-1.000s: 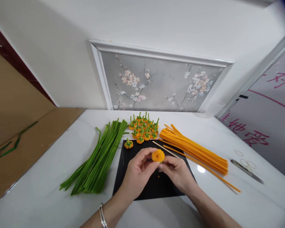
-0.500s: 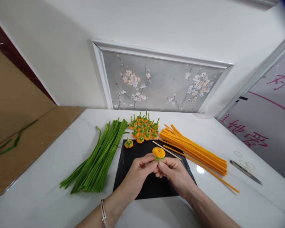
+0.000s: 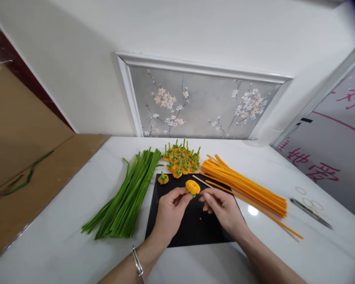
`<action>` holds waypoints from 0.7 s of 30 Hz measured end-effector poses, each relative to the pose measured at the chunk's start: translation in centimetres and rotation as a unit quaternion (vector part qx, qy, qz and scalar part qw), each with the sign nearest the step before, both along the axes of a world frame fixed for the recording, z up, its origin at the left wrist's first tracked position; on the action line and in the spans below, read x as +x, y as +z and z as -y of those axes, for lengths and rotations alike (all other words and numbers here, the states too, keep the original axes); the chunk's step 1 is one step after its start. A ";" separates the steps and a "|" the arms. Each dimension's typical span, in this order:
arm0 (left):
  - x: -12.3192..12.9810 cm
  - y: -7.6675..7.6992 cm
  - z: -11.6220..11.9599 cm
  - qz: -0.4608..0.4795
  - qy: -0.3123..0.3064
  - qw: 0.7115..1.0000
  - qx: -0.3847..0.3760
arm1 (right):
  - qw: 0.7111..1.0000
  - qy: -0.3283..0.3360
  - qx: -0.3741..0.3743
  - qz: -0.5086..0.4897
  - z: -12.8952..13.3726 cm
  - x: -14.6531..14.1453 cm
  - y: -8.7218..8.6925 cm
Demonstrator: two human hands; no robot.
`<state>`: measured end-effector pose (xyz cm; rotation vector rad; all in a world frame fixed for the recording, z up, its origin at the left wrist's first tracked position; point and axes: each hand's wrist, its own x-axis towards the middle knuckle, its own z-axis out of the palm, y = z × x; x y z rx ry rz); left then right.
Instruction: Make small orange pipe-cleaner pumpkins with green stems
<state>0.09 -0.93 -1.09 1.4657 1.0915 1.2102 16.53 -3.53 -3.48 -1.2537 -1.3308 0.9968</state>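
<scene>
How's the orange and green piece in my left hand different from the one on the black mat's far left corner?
The held piece has its orange side up, while the corner piece has its green stem up. The held piece is in your left hand; the corner piece sits on the black mat. Both combine orange and green.

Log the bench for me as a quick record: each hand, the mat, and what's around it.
Left hand: pinching an orange piece, green part underneath
Right hand: beside that piece, apart from it; grip unclear
Black mat: under both hands; wooden stick near its far edge
Left of mat: green strip bundle
Right of mat: orange strip bundle; farther right, metal tool
Beyond mat: clustered orange-and-green pieces
</scene>
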 end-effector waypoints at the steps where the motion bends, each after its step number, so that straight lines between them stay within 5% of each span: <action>1: -0.1 0.0 0.0 -0.019 0.009 1.000 0.023 | 1.000 -0.019 0.015 -0.001 0.0 0.1 0.1; 9: -0.3 -0.3 0.1 -0.078 0.021 0.986 0.143 | 0.983 -0.055 0.162 0.067 0.5 0.1 0.6; 15: -0.4 -0.5 0.3 -0.052 -0.023 0.984 0.167 | 0.908 -0.089 0.373 0.167 1.3 -0.4 1.5; 21: -0.4 -0.7 0.4 -0.022 -0.039 0.989 0.139 | 0.887 -0.108 0.415 0.173 1.6 -0.6 1.9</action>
